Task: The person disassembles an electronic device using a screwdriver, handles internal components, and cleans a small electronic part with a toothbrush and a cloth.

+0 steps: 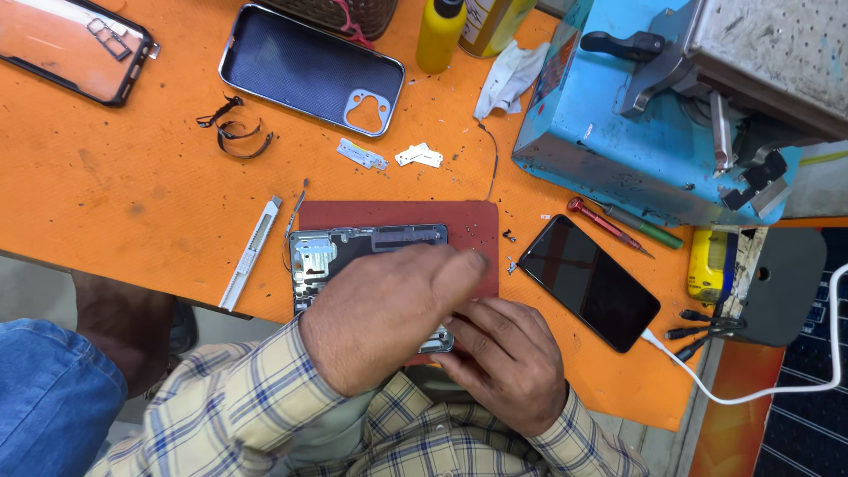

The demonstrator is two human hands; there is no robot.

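An orange surface (106,177) is filling most of the frame, carrying phone-repair clutter. Largest, at the upper right, a blue machine (609,132) with a grey metal top is sitting beside a yellow bottle (440,35). A dark phone case (309,66) is lying face up at top centre, and a clear-backed case (71,44) is sitting at the upper left (both set well away, probably to keep the middle free).

At lower centre a dark red mat (481,230) is lying under an opened phone (353,252), likely to cushion it and catch small parts. The left hand (380,318) is pressing down over the phone, fingers blurred and curled, seemingly steadying the body; whether its grip is clenched on anything I cannot tell. The right hand (508,362) is resting at the phone's lower edge, fingers bent toward it, its grip likewise hidden.

Right of the mat a black phone (590,283) is lying plugged into a white cable (760,389). A red-handled screwdriver (601,223) is lying above it, a white utility knife (250,254) left of the mat, and small white metal brackets (418,156) above.
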